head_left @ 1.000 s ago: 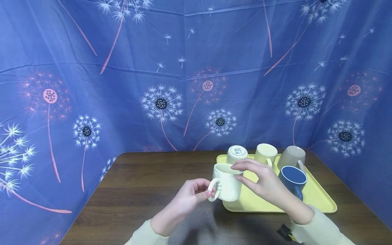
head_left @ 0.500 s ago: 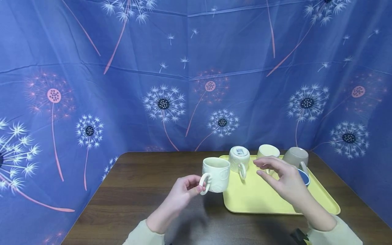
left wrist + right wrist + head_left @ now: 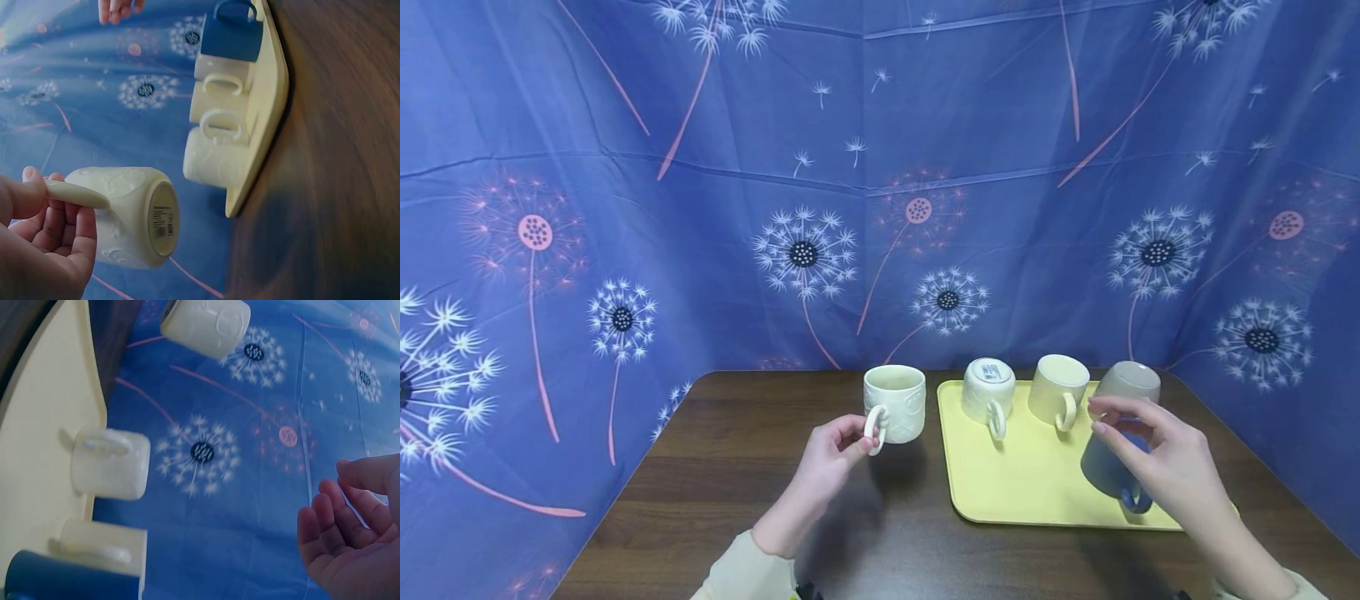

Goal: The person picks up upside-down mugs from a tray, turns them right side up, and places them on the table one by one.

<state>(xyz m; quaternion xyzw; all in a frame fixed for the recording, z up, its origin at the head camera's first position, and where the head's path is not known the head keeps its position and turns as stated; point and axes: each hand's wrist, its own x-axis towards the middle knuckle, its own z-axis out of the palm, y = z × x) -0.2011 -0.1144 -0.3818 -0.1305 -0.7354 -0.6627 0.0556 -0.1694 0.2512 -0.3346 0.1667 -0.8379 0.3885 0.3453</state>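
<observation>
My left hand (image 3: 823, 462) pinches the handle of a white mug (image 3: 904, 410) with a raised pattern. The mug is upright, held above the table left of the tray; its labelled base shows in the left wrist view. My right hand (image 3: 1176, 462) holds nothing, its fingers loosely bent. It hovers over the tray's right side, hiding part of a blue mug (image 3: 1101, 471). On the yellow tray (image 3: 1015, 483) a second white mug (image 3: 987, 392) stands upside down, beside a cream mug (image 3: 1058, 387) and a grey mug (image 3: 1129, 379) in the back row.
The dark wooden table (image 3: 715, 483) extends left of the tray and in front of it. A blue cloth (image 3: 820, 125) with a dandelion print hangs behind and at both sides of the table.
The held white mug has moved left and back, away from the tray, in my left hand. My right hand has left that mug's side and moved right, over the blue mug.
</observation>
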